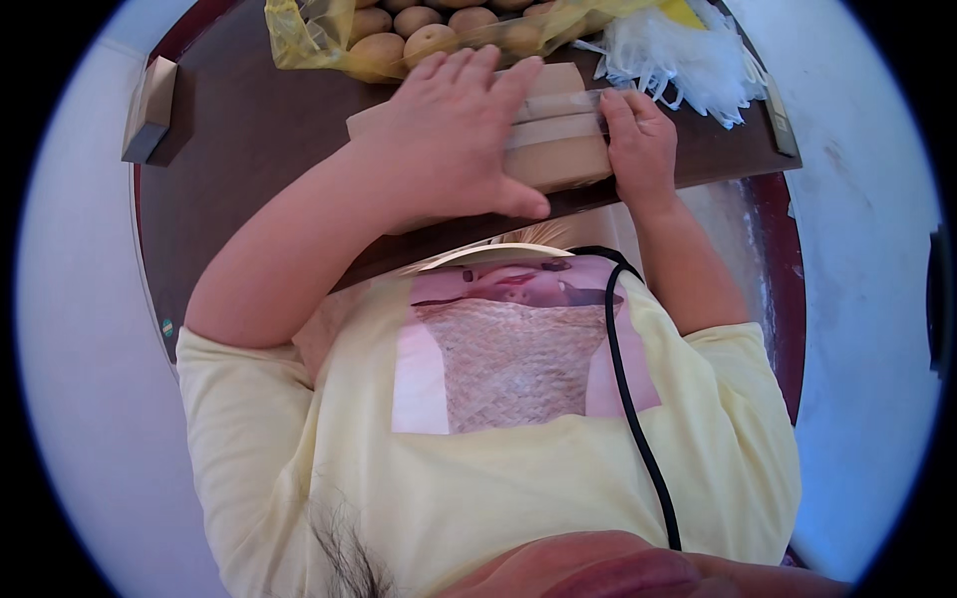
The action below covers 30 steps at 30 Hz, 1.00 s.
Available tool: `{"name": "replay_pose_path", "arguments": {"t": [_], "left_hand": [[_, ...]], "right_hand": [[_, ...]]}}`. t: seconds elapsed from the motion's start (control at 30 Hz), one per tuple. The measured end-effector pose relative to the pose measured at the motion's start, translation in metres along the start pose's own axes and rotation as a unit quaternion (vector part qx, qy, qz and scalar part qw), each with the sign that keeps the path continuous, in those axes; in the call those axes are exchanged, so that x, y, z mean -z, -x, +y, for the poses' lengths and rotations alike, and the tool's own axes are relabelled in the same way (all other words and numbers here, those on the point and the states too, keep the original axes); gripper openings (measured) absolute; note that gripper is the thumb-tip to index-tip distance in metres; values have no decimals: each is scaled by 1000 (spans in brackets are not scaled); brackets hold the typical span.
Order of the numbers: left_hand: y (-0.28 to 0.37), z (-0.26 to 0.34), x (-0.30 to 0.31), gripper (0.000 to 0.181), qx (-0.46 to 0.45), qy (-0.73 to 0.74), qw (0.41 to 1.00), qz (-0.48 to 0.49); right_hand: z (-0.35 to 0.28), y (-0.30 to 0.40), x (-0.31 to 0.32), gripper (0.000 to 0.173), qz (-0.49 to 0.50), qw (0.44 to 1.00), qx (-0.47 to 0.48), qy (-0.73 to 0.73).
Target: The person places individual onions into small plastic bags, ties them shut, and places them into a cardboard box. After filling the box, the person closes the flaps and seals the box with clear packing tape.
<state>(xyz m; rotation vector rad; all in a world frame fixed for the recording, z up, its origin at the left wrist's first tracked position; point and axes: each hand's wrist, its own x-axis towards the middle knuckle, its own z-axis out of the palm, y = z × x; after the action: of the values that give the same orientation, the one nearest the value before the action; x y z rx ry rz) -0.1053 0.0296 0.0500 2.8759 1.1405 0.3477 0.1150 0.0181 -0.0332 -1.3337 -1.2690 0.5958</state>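
Note:
A cardboard box (561, 161) with strips of clear tape across its top lies near the front edge of the dark brown table. My left hand (452, 138) rests flat on the box, palm down with the fingers spread, covering much of its left part. At the box's right end, my right hand (639, 138) pinches the end of the clear tape (591, 101) between thumb and fingers. Just beyond the box sit several potatoes (430, 41) in an open yellow plastic bag (299, 37). White plastic bags (680, 56) are bunched to the right of them.
A small cardboard box (151, 108) stands at the left side of the dark table (232, 112). Another flat box-like object (780, 116) lies by the right edge. A black cable (632, 396) hangs down over my yellow shirt.

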Motion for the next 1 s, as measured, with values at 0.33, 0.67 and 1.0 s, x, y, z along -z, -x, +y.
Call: {"name": "replay_pose_path", "arguments": {"t": [0.33,0.67,1.0], "left_hand": [[-10,0,-20,104,8,71,997,10],[-9,-2,-26,103,-10,33,999,26],[-11,-2,-22,101,0,30,1000,5]], "right_hand": [[-4,1,2,24,-39,986,-87,-137],[2,7,-3,19,-16,994,-52,-93],[-6,1,-3,23,-3,967,-146,-208]]}}
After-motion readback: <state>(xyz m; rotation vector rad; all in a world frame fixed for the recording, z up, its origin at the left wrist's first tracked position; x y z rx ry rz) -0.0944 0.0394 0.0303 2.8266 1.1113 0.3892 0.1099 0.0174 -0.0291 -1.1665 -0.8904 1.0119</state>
